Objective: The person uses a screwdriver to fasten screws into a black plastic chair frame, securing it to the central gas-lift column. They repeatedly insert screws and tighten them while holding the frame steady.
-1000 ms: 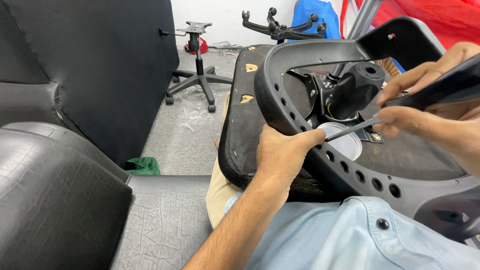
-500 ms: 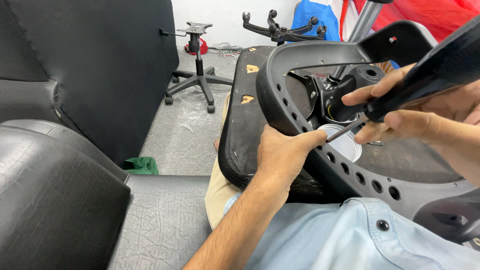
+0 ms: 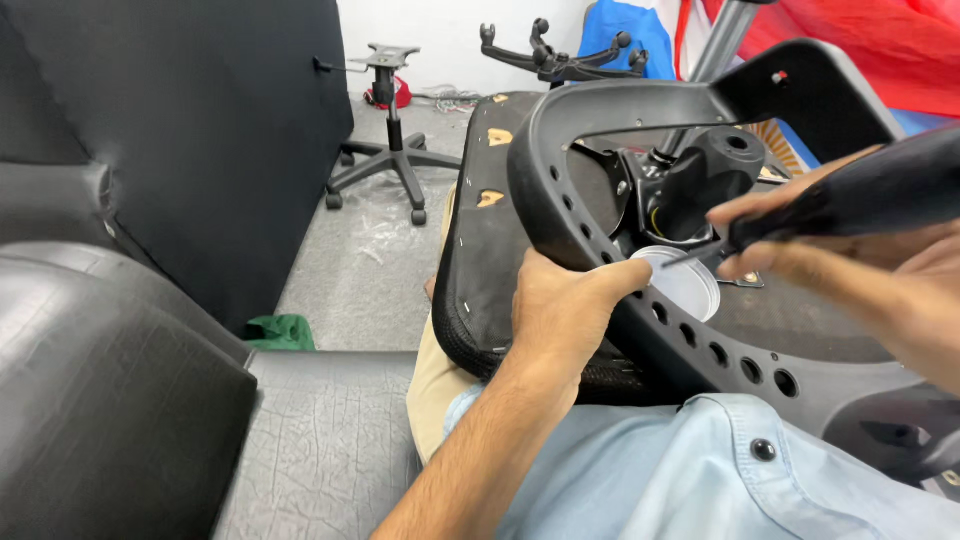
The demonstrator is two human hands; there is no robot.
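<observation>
armrest frame (image 3: 640, 330): black plastic with a row of round holes
white cap (image 3: 685, 283): plain white, just right of the armrest frame's holed bar
seat underside (image 3: 490, 250): dark fabric with tan patches, left of the armrest frame
tool handle (image 3: 880, 190): black
shirt (image 3: 700, 480): light blue, dark button
cloth (image 3: 280, 330): green, far left of the armrest frame
floor (image 3: 370, 260): speckled grey
cushion (image 3: 110, 400): black, crackled leather grain
</observation>
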